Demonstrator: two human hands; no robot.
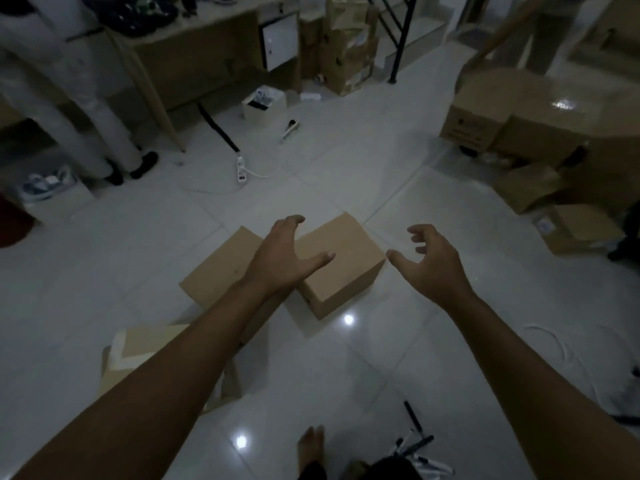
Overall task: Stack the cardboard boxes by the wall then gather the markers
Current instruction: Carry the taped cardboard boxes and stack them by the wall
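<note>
**Both hands spread above 2 cardboard boxes on the floor**

The left hand reaches out over a plain brown cardboard box that sits closed on the glossy white tiled floor. Its fingers are spread and lightly bent, thumb stretched to the right, and they grip nothing; whether the palm touches the box top cannot be told. The right hand hangs just to the right of the same box, above bare tile, fingers loosely curled and apart, also holding nothing.

A 2nd flat brown cardboard box lies directly left of the 1st, their sides touching or nearly so, partly hidden by the left forearm. A 3rd cardboard box with pale tape on its top stands nearer the person, at lower left, under the same forearm.

Several black markers lie scattered on the floor at the bottom, beside the person's bare foot.

Farther off, a stack of large brown cartons stands at right, more cartons lean by the far wall, and a white power strip with its cable lies on the tiles. Another person's pale trouser legs stand at upper left beside a wooden bench.
</note>
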